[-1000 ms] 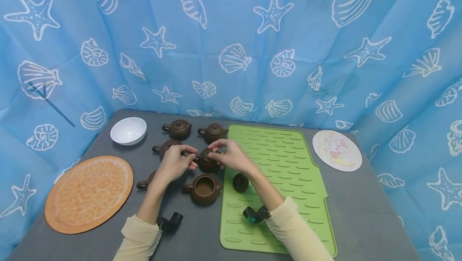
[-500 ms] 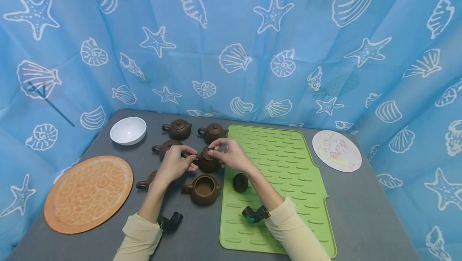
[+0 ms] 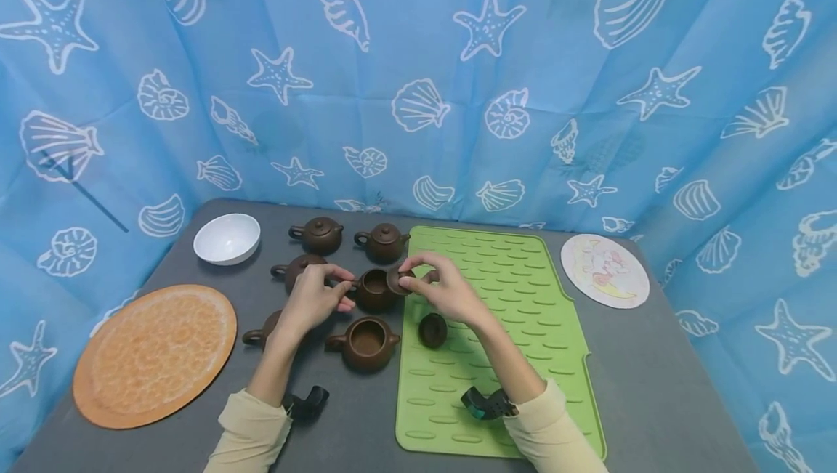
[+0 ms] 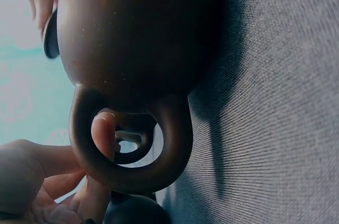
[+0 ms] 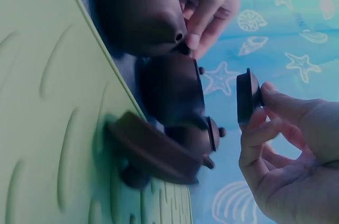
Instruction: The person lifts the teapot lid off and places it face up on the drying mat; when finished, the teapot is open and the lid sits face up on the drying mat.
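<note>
My left hand (image 3: 315,300) pinches the handle of a small dark brown teapot (image 3: 375,291), now uncovered, in the middle of the group. Just right of its opening, my right hand (image 3: 447,291) holds the round teapot lid (image 3: 399,281) between thumb and fingers; in the right wrist view this lid (image 4: 51,36) (image 5: 247,97) is clear of the pot. Nearer me sits a second uncovered teapot (image 3: 368,344), whose body and handle (image 4: 132,144) fill much of the left wrist view. Another lid (image 3: 432,330) lies knob down on the green mat (image 3: 497,415).
Two lidded teapots (image 3: 320,235) (image 3: 383,243) stand at the back. Further teapots (image 3: 297,269) (image 3: 260,333) are partly behind my left arm. A white bowl (image 3: 227,239) and orange round mat (image 3: 154,357) lie left, a printed disc (image 3: 604,271) right. Blue curtain (image 3: 418,95) hangs behind.
My right hand has lifted the lid off the middle teapot and carried it slightly right, uncovering the opening. My left hand stays at the handle. The head view has shifted slightly.
</note>
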